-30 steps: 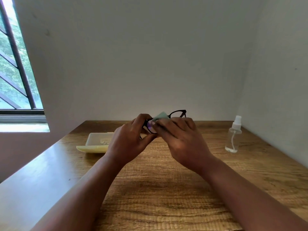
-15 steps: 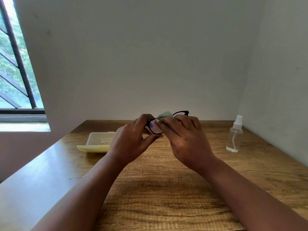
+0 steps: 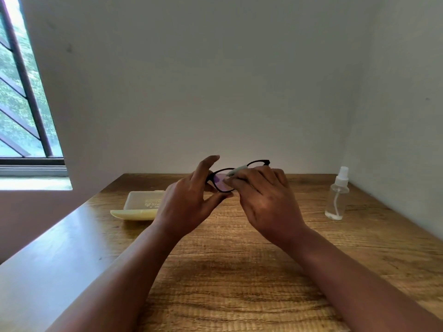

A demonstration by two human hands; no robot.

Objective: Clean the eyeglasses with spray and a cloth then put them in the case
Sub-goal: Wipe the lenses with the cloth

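- Two hands hold the eyeglasses [image 3: 239, 174] above the counter [image 3: 239, 271]: left hand [image 3: 189, 202] pinches the frame's end, right hand [image 3: 263, 200] presses the cloth [image 3: 236, 170] on a lens.
- Pressing hard could twist the frame from that light left grip.
- Open case [image 3: 141, 206] waits left; spray bottle [image 3: 336, 195] stands right.

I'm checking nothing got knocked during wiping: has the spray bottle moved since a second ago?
No. The spray bottle stands upright in the same spot near the right wall, as before.
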